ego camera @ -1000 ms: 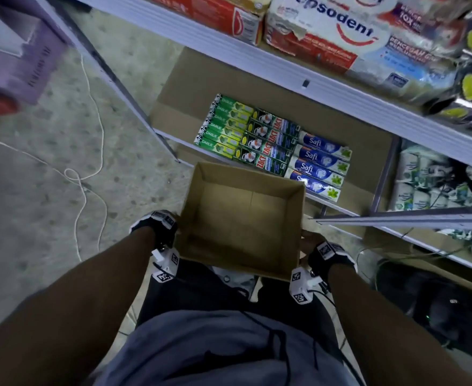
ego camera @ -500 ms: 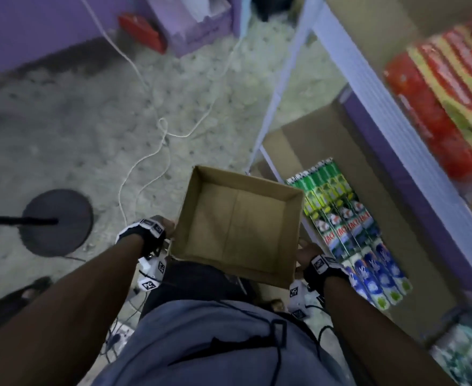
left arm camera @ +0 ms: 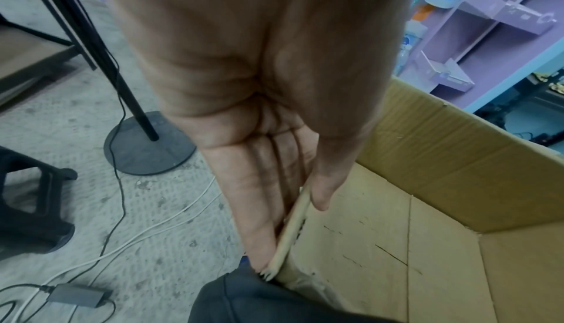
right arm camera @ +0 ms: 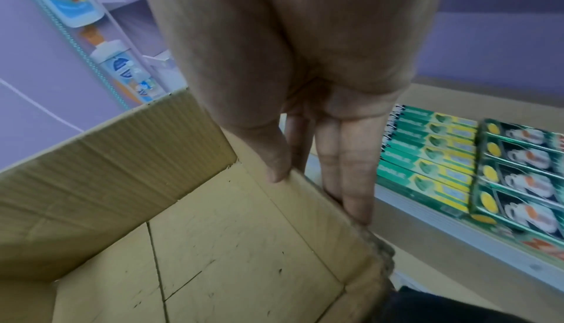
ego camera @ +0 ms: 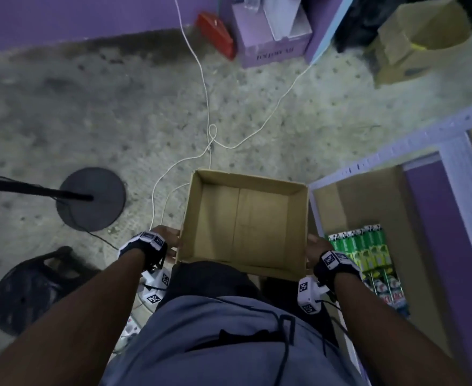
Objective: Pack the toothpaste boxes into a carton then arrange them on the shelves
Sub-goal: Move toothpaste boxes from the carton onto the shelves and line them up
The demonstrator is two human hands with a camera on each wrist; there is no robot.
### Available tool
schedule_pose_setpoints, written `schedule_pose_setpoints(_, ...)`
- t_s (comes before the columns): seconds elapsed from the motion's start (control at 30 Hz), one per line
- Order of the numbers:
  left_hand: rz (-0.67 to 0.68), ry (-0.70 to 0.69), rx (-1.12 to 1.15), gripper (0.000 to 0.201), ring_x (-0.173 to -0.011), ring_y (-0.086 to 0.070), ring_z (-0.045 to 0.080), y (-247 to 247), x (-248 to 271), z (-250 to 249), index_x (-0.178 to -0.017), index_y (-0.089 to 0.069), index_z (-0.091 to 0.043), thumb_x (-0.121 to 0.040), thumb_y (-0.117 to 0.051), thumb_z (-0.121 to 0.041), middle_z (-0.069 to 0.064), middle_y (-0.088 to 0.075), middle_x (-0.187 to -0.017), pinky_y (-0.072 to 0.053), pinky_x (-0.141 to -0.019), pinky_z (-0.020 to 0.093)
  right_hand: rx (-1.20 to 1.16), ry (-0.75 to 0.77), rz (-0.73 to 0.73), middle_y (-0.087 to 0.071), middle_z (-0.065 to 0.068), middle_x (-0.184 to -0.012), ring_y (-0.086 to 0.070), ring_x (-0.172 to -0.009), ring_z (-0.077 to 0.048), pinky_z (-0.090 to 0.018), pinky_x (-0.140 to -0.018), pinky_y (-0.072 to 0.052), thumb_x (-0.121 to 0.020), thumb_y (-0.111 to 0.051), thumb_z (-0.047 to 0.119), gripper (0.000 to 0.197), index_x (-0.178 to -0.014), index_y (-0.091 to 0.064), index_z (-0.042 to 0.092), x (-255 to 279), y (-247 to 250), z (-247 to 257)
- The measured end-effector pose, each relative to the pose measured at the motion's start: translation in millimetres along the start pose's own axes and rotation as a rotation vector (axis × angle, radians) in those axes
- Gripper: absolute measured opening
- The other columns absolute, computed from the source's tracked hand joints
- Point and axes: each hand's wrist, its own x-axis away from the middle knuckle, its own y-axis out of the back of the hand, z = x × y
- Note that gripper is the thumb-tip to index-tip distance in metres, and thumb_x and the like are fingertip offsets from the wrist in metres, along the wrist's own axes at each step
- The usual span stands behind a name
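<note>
Carton (ego camera: 246, 224) walls sit pinched in our 2 hands, left hand (left arm camera: 274, 183) and right hand (right arm camera: 320, 159), thumbs inside. Toothpaste boxes (right arm camera: 427, 149) lie on the shelf (right arm camera: 427, 222) beside us; their green labels blur unreadably.

head: high, facing down | wrists: close along each hand | shared: carton (ego camera: 246, 227) interior

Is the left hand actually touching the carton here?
Touching. In the left wrist view the left hand pinches the carton wall: thumb inside, fingers flat against the outside.
</note>
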Motion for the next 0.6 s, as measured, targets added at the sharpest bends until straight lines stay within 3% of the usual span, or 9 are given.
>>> schedule_pose_setpoints(0.07,-0.024,0.003,0.052,0.022,-0.074,-0.062,0.031,-7.8,-2.8,3.8,-0.102,-0.069,-0.005,-0.095,-0.049,0.003,0.020,-0.070,-0.093,-0.055,-0.078,0.048,0.066,0.067,0.003,-0.061,-0.015,-0.133,-0.062,-0.107,-0.031,-0.034,-0.084,-0.055,-0.097,-0.057,0.020,0.044,-0.141,-0.053,0.016,-7.6,9.2,11.1)
schedule_pose_setpoints(0.13,-0.014,0.006,0.155,0.025,-0.066,-0.054,0.029,-18.5,-4.0,8.8,-0.109,-0.065,-0.003,-0.099,-0.042,0.001,0.020,-0.069,-0.098,-0.051,-0.077,0.046,0.165,0.139,0.006,-0.065,-0.016,-0.126,-0.064,-0.099,-0.029,-0.023,-0.073,-0.048,-0.097,-0.056,0.023,0.037,-0.132,-0.062,0.015,-13.2,21.5,20.9)
schedule_pose_setpoints(0.2,-0.014,0.003,0.189,0.029,-0.059,-0.047,0.026,-30.1,-5.9,14.5,-0.118,-0.061,-0.001,-0.100,-0.039,-0.001,0.024,-0.066,-0.113,-0.050,-0.078,0.046,0.183,0.169,0.002,-0.067,-0.015,-0.123,-0.064,-0.092,-0.028,-0.026,-0.074,-0.047,-0.095,-0.056,0.024,0.034,-0.127,-0.066,0.018,-21.5,33.5,30.3)
schedule_pose_setpoints(0.27,-0.035,-0.016,0.231,0.033,-0.058,-0.050,0.030,-43.9,-7.6,21.8,-0.126,-0.058,0.002,-0.099,-0.038,0.000,0.027,-0.064,-0.121,-0.051,-0.073,0.046,0.189,0.189,0.015,-0.068,-0.011,-0.124,-0.065,-0.095,-0.027,-0.032,-0.083,-0.053,-0.094,-0.058,0.020,0.038,-0.131,-0.064,0.022,-30.1,40.7,32.1)
schedule_pose_setpoints(0.33,-0.048,-0.027,0.267,0.036,-0.067,-0.056,0.034,-54.5,-9.7,23.6,-0.129,-0.057,0.002,-0.099,-0.038,0.001,0.028,-0.063,-0.123,-0.051,-0.074,0.044,0.165,0.206,0.011,-0.068,-0.009,-0.124,-0.066,-0.104,-0.031,-0.040,-0.093,-0.054,-0.093,-0.061,0.019,0.040,-0.133,-0.062,0.023,-36.7,43.1,31.8)
schedule_pose_setpoints(0.4,-0.042,-0.021,0.299,0.036,-0.077,-0.056,0.035,-61.1,-15.7,23.7,-0.130,-0.056,0.001,-0.100,-0.037,0.001,0.028,-0.061,-0.126,-0.049,-0.082,0.046,0.152,0.226,0.003,-0.068,-0.008,-0.125,-0.067,-0.106,-0.031,-0.043,-0.094,-0.055,-0.093,-0.063,0.022,0.041,-0.133,-0.061,0.022,-43.4,43.6,30.7)
schedule_pose_setpoints(0.5,-0.029,-0.020,0.253,0.028,-0.093,-0.064,0.045,-63.9,-29.8,25.5,-0.115,-0.061,0.000,-0.100,-0.037,0.003,0.025,-0.065,-0.116,-0.050,-0.095,0.054,0.175,0.210,-0.001,-0.066,-0.008,-0.127,-0.066,-0.108,-0.032,-0.042,-0.094,-0.055,-0.095,-0.059,0.023,0.043,-0.138,-0.057,0.023,-59.5,39.7,27.9)
schedule_pose_setpoints(0.53,-0.038,-0.019,0.232,0.026,-0.097,-0.065,0.046,-64.2,-40.7,27.2,-0.110,-0.061,-0.001,-0.100,-0.038,0.005,0.024,-0.066,-0.108,-0.050,-0.094,0.055,0.195,0.193,0.003,-0.065,-0.008,-0.129,-0.065,-0.111,-0.032,-0.042,-0.096,-0.054,-0.095,-0.058,0.022,0.044,-0.139,-0.057,0.023,-68.8,36.4,26.7)
schedule_pose_setpoints(0.6,-0.108,-0.027,0.224,0.021,-0.080,-0.064,0.040,-68.0,-69.2,29.3,-0.092,-0.062,0.002,-0.099,-0.043,0.009,0.021,-0.066,-0.085,-0.050,-0.083,0.045,0.222,0.167,0.005,-0.062,-0.007,-0.134,-0.062,-0.117,-0.029,-0.039,-0.102,-0.050,-0.095,-0.056,0.020,0.045,-0.140,-0.056,0.020,-95.7,27.3,23.1)
